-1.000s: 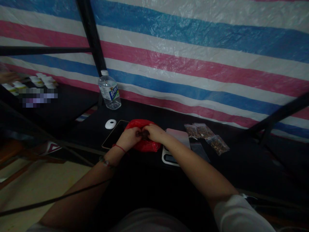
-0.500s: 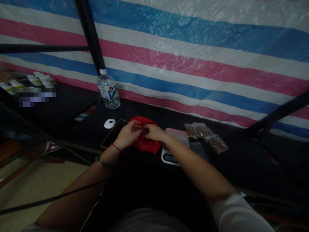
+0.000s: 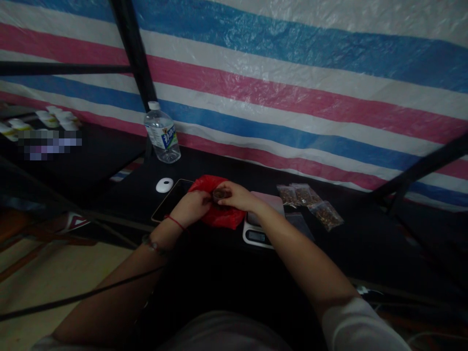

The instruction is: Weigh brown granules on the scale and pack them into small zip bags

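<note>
A red plastic bag [image 3: 228, 218] lies on the black table, its mouth spread open. Over it my right hand [image 3: 234, 195] grips a small round clear cup [image 3: 219, 194]. My left hand [image 3: 193, 204] is closed at the bag's left side, close to the cup; its fingertips are partly hidden, and what they hold I cannot make out. Just right of the bag stands a white scale [image 3: 256, 236] with a pinkish top, partly under my right forearm. Several small clear bags with brown contents [image 3: 326, 215] lie further right, with a flat clear bag [image 3: 300, 225] beside the scale.
A dark phone or tablet [image 3: 166, 207] lies left of the red bag, with a white oval object [image 3: 164, 185] near it. Behind stands a clear bottle [image 3: 163, 136] beside a black post [image 3: 135, 53]. White bottles [image 3: 47, 118] stand on the left table. A striped sheet [image 3: 274, 97] hangs behind.
My hands have moved slightly apart over the red bag. The round cup in my right hand now shows, and the bag's opening is more visible. The view has shifted a little.
</note>
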`<state>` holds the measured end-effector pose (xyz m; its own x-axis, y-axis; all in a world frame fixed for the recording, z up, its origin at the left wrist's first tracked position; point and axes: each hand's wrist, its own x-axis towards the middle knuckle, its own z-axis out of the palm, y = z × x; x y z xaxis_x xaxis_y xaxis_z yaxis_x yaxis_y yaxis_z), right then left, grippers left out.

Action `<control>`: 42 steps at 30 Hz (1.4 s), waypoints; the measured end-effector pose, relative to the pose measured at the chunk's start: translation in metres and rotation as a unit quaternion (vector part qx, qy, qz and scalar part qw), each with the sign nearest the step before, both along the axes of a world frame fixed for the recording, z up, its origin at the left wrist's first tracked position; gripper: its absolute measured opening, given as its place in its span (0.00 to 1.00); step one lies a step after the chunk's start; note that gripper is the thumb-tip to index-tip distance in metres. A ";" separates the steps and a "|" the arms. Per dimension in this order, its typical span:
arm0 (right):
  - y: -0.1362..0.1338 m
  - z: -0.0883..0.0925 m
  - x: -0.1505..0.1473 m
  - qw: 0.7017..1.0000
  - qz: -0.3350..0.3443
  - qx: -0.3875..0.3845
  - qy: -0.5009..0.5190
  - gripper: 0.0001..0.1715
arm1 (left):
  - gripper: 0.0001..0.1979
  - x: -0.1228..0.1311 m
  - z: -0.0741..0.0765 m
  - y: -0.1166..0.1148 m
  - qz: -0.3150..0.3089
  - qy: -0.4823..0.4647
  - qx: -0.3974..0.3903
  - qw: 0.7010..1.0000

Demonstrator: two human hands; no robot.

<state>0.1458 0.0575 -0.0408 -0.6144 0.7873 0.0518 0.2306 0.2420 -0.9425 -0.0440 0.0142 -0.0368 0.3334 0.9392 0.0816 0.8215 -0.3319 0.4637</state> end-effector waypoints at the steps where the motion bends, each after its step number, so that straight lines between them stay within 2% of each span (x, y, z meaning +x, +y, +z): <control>1: -0.002 0.003 0.001 1.000 0.005 -0.004 0.006 0.20 | 0.12 0.001 0.000 0.000 -0.001 -0.001 -0.004 1.000; 4: -0.011 0.013 0.009 1.000 -0.009 0.016 -0.002 0.21 | 0.13 0.002 0.000 -0.001 -0.003 -0.020 0.011 1.000; 7: -0.024 0.024 0.028 0.990 -0.085 0.104 -0.041 0.21 | 0.16 0.003 0.001 -0.002 -0.003 -0.043 0.056 0.997; 10: -0.043 0.027 0.058 0.954 -0.197 0.196 -0.109 0.19 | 0.18 0.007 0.003 -0.005 -0.006 -0.076 0.082 0.994; 13: -0.059 0.017 0.092 0.907 -0.279 0.256 -0.184 0.18 | 0.17 0.014 0.008 -0.013 -0.023 -0.135 0.093 0.986; 16: -0.069 -0.003 0.120 0.878 -0.329 0.267 -0.224 0.18 | 0.17 0.025 0.018 -0.027 -0.047 -0.196 0.115 0.973; 19: -0.074 -0.018 0.133 0.868 -0.350 0.246 -0.251 0.20 | 0.23 0.040 0.025 -0.045 -0.083 -0.239 0.148 0.956; 21: -0.080 -0.016 0.131 0.858 -0.372 0.246 -0.254 0.27 | 0.28 0.049 0.025 -0.057 -0.105 -0.271 0.164 0.943; 23: -0.092 -0.003 0.123 0.852 -0.399 0.260 -0.217 0.30 | 0.33 0.058 0.021 -0.066 -0.117 -0.293 0.180 0.932; 24: -0.101 0.008 0.117 0.857 -0.404 0.267 -0.179 0.27 | 0.35 0.062 0.017 -0.069 -0.122 -0.298 0.194 0.927; 26: -0.121 0.032 0.101 0.901 -0.356 0.236 -0.078 0.17 | 0.40 0.070 0.010 -0.073 -0.133 -0.295 0.231 0.918; 27: -0.132 0.044 0.093 0.927 -0.309 0.208 -0.043 0.14 | 0.41 0.073 0.006 -0.074 -0.140 -0.290 0.249 0.913; 29: -0.152 0.063 0.077 0.963 -0.205 0.165 -0.056 0.11 | 0.42 0.078 0.001 -0.076 -0.163 -0.274 0.275 0.907; 32: -0.169 0.075 0.063 0.968 -0.143 0.160 -0.134 0.10 | 0.39 0.086 -0.005 -0.081 -0.203 -0.224 0.284 0.910; 35: -0.171 0.069 0.062 0.960 -0.145 0.160 -0.177 0.12 | 0.38 0.094 -0.003 -0.088 -0.254 -0.180 0.294 0.904; 38: -0.168 0.058 0.072 0.958 -0.163 0.166 -0.169 0.12 | 0.38 0.100 0.004 -0.092 -0.304 -0.171 0.292 0.891; 40: -0.167 0.055 0.081 0.956 -0.173 0.178 -0.158 0.12 | 0.40 0.100 0.011 -0.091 -0.310 -0.189 0.275 0.890; 42: -0.166 0.056 0.091 0.956 -0.168 0.192 -0.144 0.14 | 0.47 0.097 0.016 -0.089 -0.286 -0.225 0.237 0.901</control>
<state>0.2364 -0.1085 0.0151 -0.3630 0.8994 0.2436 0.5919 0.4245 -0.6852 0.0526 -0.0744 -0.0207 0.5845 0.4485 0.6762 0.2170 -0.8894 0.4023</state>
